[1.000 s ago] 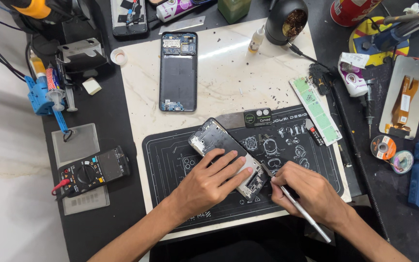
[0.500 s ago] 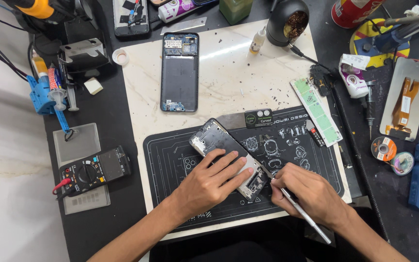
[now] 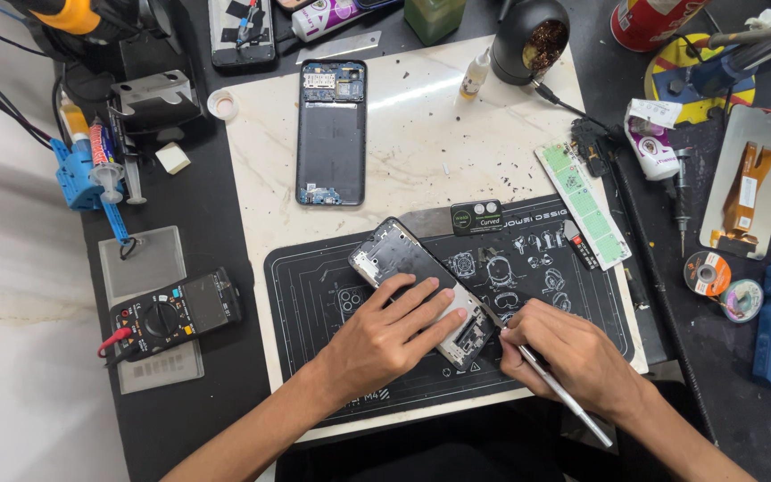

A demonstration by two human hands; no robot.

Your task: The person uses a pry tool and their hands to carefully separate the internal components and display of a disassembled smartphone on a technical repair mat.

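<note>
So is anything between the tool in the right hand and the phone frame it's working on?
Nothing visible: the metal tool in the right hand reaches the phone frame at its lower end, while the left hand presses the frame's middle.

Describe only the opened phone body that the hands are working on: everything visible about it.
The opened phone body is a dark frame with its back cover off, exposing black inner plates and small silvery parts at both ends. It lies flat and diagonal on the black printed work mat, upper end toward the marble slab. The left hand presses down across its middle, hiding that section. The right hand holds a slim metal tool whose tip meets the lower end; the exact contact point is hidden.
</note>
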